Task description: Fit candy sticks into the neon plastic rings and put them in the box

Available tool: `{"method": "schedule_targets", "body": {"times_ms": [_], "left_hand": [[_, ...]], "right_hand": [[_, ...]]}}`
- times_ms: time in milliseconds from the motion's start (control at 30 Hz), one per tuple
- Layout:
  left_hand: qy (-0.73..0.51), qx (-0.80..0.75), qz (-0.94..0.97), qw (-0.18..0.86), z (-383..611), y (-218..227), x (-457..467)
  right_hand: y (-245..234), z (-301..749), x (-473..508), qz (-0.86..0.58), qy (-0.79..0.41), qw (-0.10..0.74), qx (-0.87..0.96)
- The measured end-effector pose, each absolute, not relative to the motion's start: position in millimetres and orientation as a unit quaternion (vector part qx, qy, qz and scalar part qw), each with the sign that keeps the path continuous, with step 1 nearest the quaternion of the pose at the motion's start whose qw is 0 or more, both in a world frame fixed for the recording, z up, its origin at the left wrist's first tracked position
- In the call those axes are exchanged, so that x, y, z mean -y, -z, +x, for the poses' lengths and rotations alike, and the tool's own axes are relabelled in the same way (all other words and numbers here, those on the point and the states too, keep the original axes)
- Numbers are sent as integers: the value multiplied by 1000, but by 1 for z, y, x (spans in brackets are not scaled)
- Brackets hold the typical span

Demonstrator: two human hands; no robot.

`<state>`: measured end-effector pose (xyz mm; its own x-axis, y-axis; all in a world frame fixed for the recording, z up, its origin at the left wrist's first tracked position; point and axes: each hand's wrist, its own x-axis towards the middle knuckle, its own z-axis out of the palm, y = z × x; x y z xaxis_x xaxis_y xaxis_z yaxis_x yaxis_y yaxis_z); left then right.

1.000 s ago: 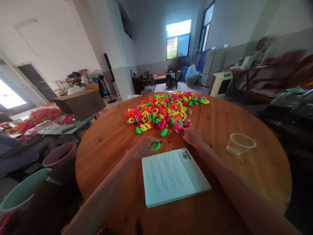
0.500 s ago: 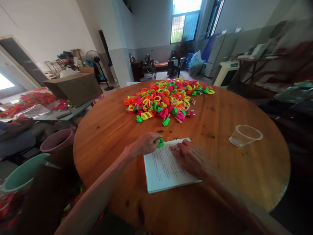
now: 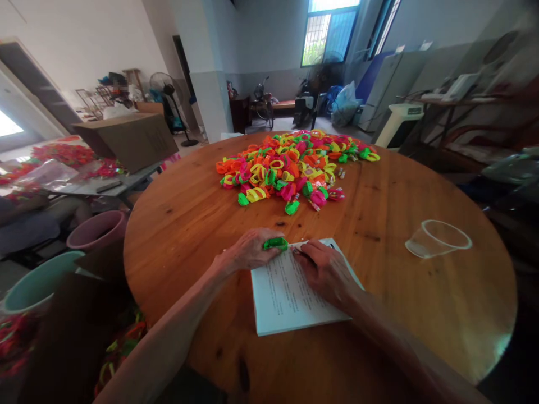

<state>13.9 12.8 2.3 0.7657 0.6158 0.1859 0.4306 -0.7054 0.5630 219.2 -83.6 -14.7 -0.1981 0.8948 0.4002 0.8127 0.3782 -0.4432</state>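
Observation:
My left hand (image 3: 254,248) is closed on a bright green band (image 3: 275,243), a small loop like a toy wristband, over the top left corner of a stack of printed paper (image 3: 286,303). On the right part of the stack, my right hand (image 3: 322,268) has its fingers bent together near the top edge. A tiny piece shows at its fingertips, too small to name. Farther back lies a heap of similar bands (image 3: 290,165) in green, yellow, orange and pink.
A clear plastic cup (image 3: 438,238) lies tipped on the right of the round wooden table (image 3: 177,269). At the left stand a pink bucket (image 3: 95,231), a green bucket (image 3: 40,283) and a cardboard box (image 3: 130,140). Another person (image 3: 29,219) sits at the far left.
The green band has turned and shows more of its length in my left hand, whose fingers have shifted. My right hand stays over the paper. The camera view has shifted slightly.

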Motion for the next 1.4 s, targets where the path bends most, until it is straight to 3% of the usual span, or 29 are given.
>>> {"method": "schedule_targets", "body": {"times_ms": [433,600,833,1000,1200,1400], "left_hand": [[-192,-248,926,210,14,-2,-10],[-201,-249,924,208,14,-1,-10],[-185,-253,931,187,14,-1,-9],[-150,-263,931,206,16,-6,-8],[-151,-269,927,212,14,-4,-9],[-177,-282,917,220,17,1,-8]], "right_hand": [[17,214,83,-533,-74,329,776],[21,215,81,-520,1,263,812],[5,204,84,-506,125,95,848],[-3,200,83,-495,139,36,857],[-6,200,80,-494,123,-2,860],[-6,197,82,-519,79,51,849]]}}
